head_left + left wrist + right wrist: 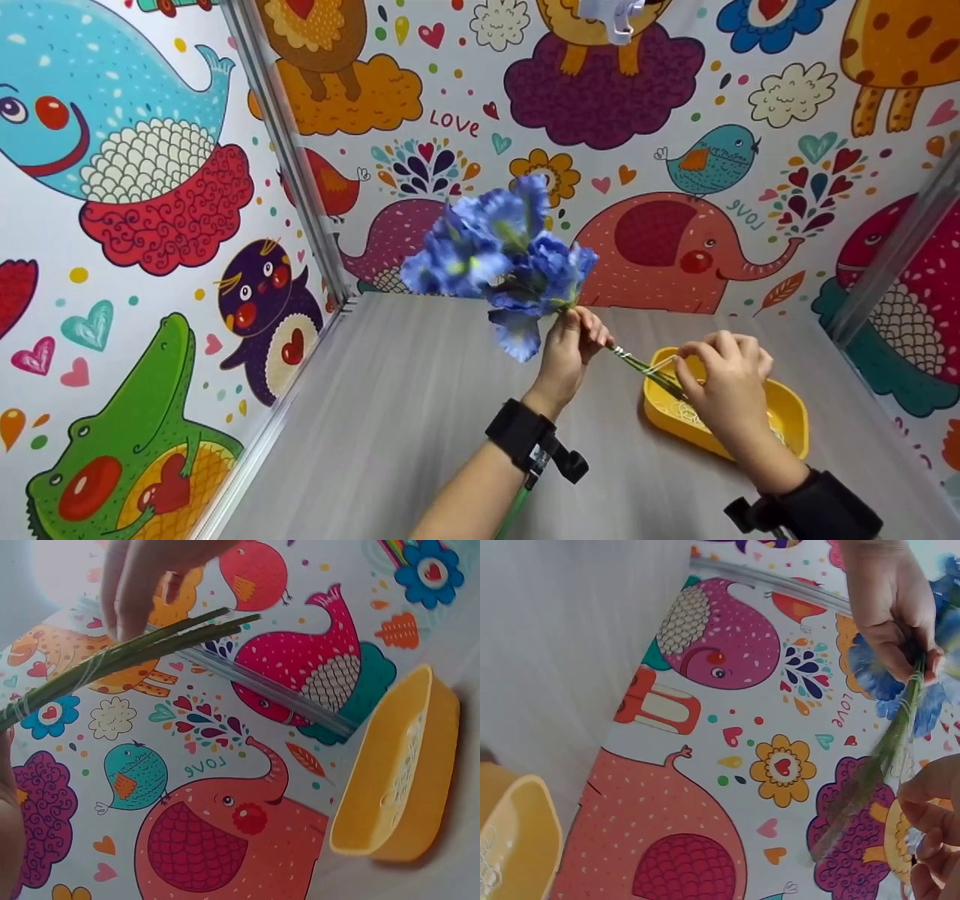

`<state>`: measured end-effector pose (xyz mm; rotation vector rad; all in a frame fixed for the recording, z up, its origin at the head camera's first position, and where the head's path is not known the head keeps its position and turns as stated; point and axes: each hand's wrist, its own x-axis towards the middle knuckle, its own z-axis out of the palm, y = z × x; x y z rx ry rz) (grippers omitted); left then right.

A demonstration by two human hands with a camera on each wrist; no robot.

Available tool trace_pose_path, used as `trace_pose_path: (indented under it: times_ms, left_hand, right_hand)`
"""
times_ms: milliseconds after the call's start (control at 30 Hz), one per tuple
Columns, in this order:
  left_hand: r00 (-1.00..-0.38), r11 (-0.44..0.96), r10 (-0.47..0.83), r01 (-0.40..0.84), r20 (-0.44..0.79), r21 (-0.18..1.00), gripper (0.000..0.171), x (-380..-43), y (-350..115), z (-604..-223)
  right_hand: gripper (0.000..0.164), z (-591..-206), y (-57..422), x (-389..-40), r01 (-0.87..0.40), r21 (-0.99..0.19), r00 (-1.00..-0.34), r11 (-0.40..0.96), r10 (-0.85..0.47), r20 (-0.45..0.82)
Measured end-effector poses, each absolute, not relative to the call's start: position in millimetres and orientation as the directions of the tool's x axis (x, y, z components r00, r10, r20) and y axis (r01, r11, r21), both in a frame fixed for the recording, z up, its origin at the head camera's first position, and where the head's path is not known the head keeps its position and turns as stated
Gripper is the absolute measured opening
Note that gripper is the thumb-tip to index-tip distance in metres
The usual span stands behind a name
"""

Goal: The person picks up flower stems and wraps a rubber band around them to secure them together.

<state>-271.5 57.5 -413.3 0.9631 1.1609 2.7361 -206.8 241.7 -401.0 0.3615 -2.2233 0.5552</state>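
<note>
My left hand (568, 352) grips a bunch of blue flowers (510, 247) just below the blooms, holding it above the table. The green stems (112, 664) slant down to the right, their cut ends close together. Pale rubber bands (913, 699) are wound round the stems near the left hand. With thumb and fingers my right hand (727, 382) pinches a thin rubber band (664, 364) stretched out from the stems. In the right wrist view the stems are blurred towards their ends.
Under the right hand sits a yellow tray (796, 420) with several pale rubber bands (684, 411) in it. A grey table (390, 420) is bounded by walls printed with cartoon animals. Metal rails (292, 142) run up the corners.
</note>
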Motion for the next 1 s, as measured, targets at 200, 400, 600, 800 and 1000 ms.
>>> trace_pose_path:
  times_ms: [200, 400, 600, 800, 1000]
  left_hand:
    - [-0.804, -0.699, 0.277, 0.207, 0.526, 0.685, 0.031, -274, 56, -417]
    - [-0.837, -0.712, 0.273, 0.157, 0.475, 0.684, 0.033, -277, 52, -416]
    - [-0.851, -0.717, 0.261, 0.145, 0.456, 0.681, 0.034, -275, 53, -411]
    - [-0.886, -0.743, 0.215, 0.125, 0.411, 0.658, 0.033, -273, 56, -407]
    - [-0.908, -0.770, 0.178, 0.111, 0.379, 0.628, 0.033, -274, 60, -405]
  right_hand:
    - [0.012, -395, 239, -207, -0.472, -0.165, -0.545, 0.866, -0.140, 0.827]
    - [0.012, -396, 237, -203, -0.432, -0.220, -0.616, 0.874, -0.108, 0.780]
    - [0.010, -401, 238, -194, -0.330, -0.429, -0.773, 0.841, 0.020, 0.634]
    - [0.007, -404, 239, -191, -0.295, -0.510, -0.817, 0.808, 0.063, 0.573]
    - [0.007, -404, 240, -189, -0.285, -0.541, -0.822, 0.791, 0.088, 0.562]
